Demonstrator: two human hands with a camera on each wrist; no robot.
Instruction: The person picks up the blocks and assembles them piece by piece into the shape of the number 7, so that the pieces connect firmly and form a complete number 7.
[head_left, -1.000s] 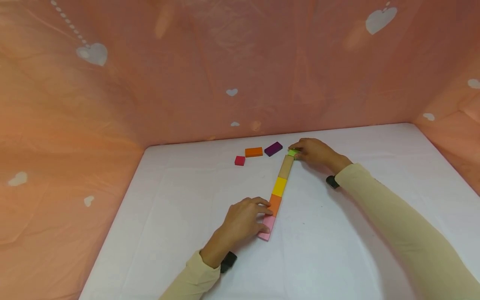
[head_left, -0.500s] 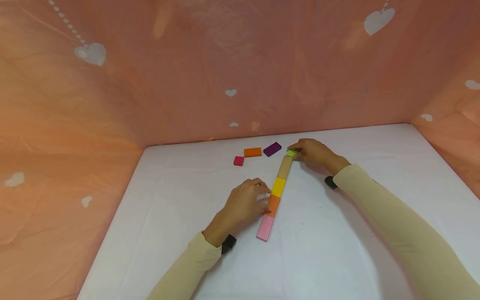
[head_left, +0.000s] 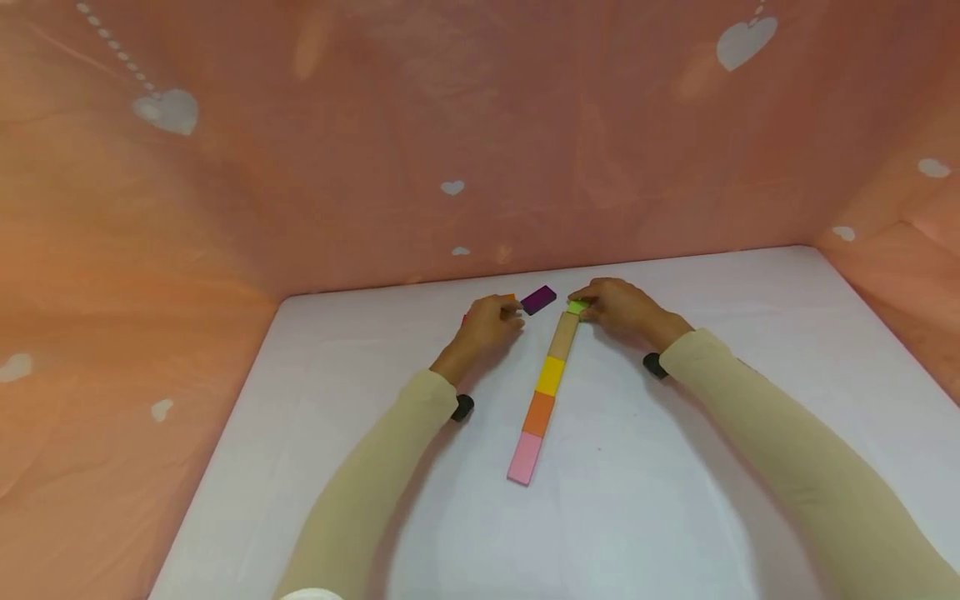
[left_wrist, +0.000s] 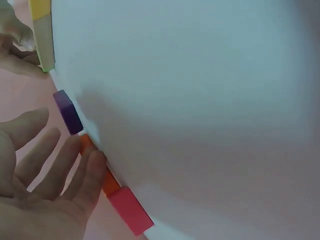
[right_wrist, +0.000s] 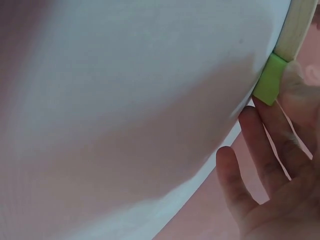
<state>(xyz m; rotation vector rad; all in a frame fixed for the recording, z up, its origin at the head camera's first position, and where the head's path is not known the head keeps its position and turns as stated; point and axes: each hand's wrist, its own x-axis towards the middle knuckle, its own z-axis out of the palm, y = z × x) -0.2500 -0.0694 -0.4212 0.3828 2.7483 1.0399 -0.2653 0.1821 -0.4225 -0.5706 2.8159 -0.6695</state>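
My right hand [head_left: 621, 310] pinches a small green block [right_wrist: 270, 80] at the far end of a straight row of blocks. Toward me the row runs on through a plain wooden block [head_left: 564, 335], a yellow one [head_left: 551, 376], an orange one [head_left: 538, 415] and a pink one [head_left: 526, 457]. My left hand [head_left: 483, 325] reaches over a loose orange block [left_wrist: 111, 184], its fingers spread and loosely bent; whether they touch it I cannot tell. Beside that block lie a purple block [head_left: 538, 300] and a red block [left_wrist: 131, 211], the red one mostly hidden by the hand in the head view.
A white-covered table [head_left: 637, 483] bears all the blocks. Behind it and along both sides hangs a pinkish-orange sheet [head_left: 375, 150] with pale hearts, its back part close behind the loose blocks.
My left hand has left the pink and orange end of the row and moved away from me to the loose blocks. The right hand stays at the green block.
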